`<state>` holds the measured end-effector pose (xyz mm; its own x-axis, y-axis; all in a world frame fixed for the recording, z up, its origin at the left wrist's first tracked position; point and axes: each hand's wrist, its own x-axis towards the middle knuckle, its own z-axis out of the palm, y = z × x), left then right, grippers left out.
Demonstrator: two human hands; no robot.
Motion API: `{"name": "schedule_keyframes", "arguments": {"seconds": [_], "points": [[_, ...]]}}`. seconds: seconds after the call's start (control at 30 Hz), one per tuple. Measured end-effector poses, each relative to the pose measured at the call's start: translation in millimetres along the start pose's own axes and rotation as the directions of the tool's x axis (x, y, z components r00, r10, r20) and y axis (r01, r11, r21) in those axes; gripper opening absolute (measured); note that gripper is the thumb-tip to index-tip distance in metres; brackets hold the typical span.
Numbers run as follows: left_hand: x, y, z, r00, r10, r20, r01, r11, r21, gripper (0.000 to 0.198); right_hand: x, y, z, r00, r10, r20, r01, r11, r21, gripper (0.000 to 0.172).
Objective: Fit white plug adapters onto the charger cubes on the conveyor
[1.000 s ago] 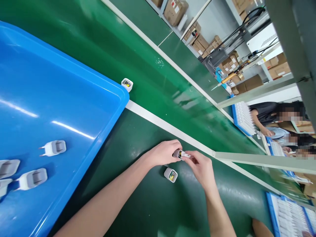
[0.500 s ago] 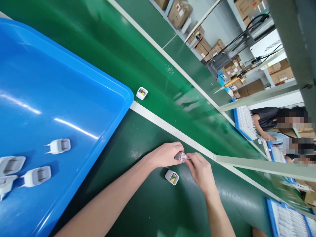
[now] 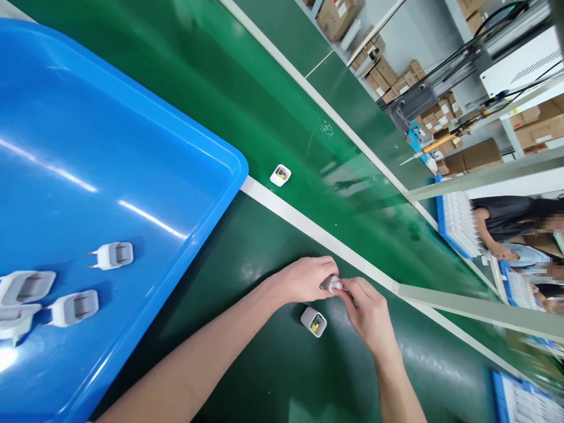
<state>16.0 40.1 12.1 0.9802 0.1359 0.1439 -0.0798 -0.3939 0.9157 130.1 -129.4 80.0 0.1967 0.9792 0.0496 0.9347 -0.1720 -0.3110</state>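
Note:
My left hand (image 3: 306, 278) and my right hand (image 3: 369, 312) meet over the dark green bench, both pinched on one small white charger part (image 3: 333, 284) between their fingertips. Most of that part is hidden by my fingers. Just below them an open white charger shell (image 3: 314, 322) with a yellow component inside lies on the bench. Another such shell (image 3: 281, 175) sits on the bright green conveyor belt (image 3: 247, 100), past the white strip. The big blue tray (image 3: 211, 147) on the left holds several white plug pieces (image 3: 115, 255).
A white rail (image 3: 308, 226) divides the bench from the belt. At the right, other people work at blue trays of white parts (image 3: 458, 223). Cardboard boxes (image 3: 339, 14) and a machine stand beyond the belt. A grey bar (image 3: 476, 296) crosses at the right.
The shell on the belt has travelled rightward, away from the blue tray's corner. My two hands have closed together on the small part, whose white end is now mostly covered.

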Motion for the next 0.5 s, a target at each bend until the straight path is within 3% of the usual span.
{"name": "schedule_keyframes", "arguments": {"seconds": [0.17, 0.37, 0.5], "points": [[0.9, -1.5, 1.8, 1.000, 0.003, -0.020, -0.003, 1.000, -0.009, 0.018, -5.8, 9.0, 10.1, 0.999, 0.029, -0.037, -0.027, 0.998, 0.053, 0.016], [1.2, -3.4, 0.1, 1.000, 0.005, 0.003, -0.004, 0.999, -0.044, 0.017, -9.3, 7.5, 34.4, 0.969, 0.131, -0.211, -0.111, 0.988, 0.104, 0.019], [-2.6, 1.6, 0.0, 0.993, 0.067, -0.095, -0.076, 0.992, -0.100, 0.052, -17.6, 11.4, 26.9, 0.962, 0.177, -0.206, -0.168, 0.984, 0.063, 0.035]]}}
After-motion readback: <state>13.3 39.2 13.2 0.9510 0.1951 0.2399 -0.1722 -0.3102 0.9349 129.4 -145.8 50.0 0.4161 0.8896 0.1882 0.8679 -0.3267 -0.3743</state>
